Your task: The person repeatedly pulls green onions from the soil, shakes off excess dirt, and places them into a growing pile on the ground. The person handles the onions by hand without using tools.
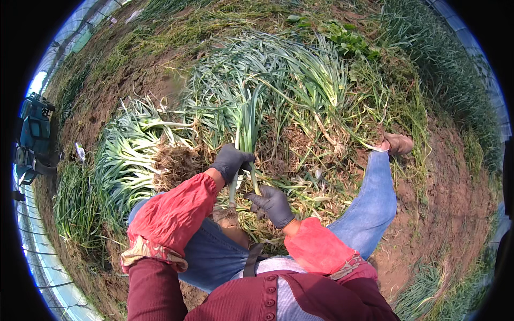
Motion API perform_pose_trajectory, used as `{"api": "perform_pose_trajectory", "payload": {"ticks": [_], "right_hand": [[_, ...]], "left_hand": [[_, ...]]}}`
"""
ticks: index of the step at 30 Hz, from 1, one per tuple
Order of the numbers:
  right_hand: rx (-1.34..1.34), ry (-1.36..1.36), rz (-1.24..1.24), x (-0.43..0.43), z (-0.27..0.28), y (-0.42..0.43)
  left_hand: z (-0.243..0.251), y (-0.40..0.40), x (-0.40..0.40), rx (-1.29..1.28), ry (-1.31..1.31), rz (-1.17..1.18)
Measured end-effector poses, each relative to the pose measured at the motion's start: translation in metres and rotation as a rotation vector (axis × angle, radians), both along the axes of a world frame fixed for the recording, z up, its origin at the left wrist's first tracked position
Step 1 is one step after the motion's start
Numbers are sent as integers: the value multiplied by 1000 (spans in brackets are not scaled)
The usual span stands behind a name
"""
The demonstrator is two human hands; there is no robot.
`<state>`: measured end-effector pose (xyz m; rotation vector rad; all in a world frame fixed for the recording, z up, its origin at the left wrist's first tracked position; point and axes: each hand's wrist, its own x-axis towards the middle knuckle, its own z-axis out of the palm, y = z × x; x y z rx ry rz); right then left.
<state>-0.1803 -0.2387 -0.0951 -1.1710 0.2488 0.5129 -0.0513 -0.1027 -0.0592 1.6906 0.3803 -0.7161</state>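
Note:
Between my knees, my left hand [231, 162], in a dark glove, grips several leek stalks [243, 127] held upright, their green leaves pointing away from me and the roots of one hanging below. My right hand [273, 205], gloved too, has its thumb and fingers closed on the lower pale end of one of these stalks. To the left lies a pile of leeks [132, 160] with pale stems and a clump of brown roots [174, 166] toward me. Ahead, a broad heap of leafy leeks [273, 60] covers the soil.
Stripped leaves [309, 192] litter the ground between my legs. My right boot [398, 143] rests beside the heap. Green machinery [35, 132] stands at the far left, near the plastic greenhouse wall [44, 244]. Tall green plants [445, 68] grow along the right side.

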Motion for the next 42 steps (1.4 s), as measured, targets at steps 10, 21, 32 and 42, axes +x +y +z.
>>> {"api": "perform_pose_trajectory", "payload": {"ticks": [10,21,32,42], "right_hand": [[-130,12,-131,58,-39,9],[-1383,-384,886,-41,-22,-86],[-769,-510,107,-24,0,-82],[348,-49,234,-29,-7,-30]], "left_hand": [[-8,7,15,-175,-191,150],[-24,-4,11,91,-357,105],[-11,-3,18,-24,-315,191],[-16,-2,-32,-376,93,228]]}}
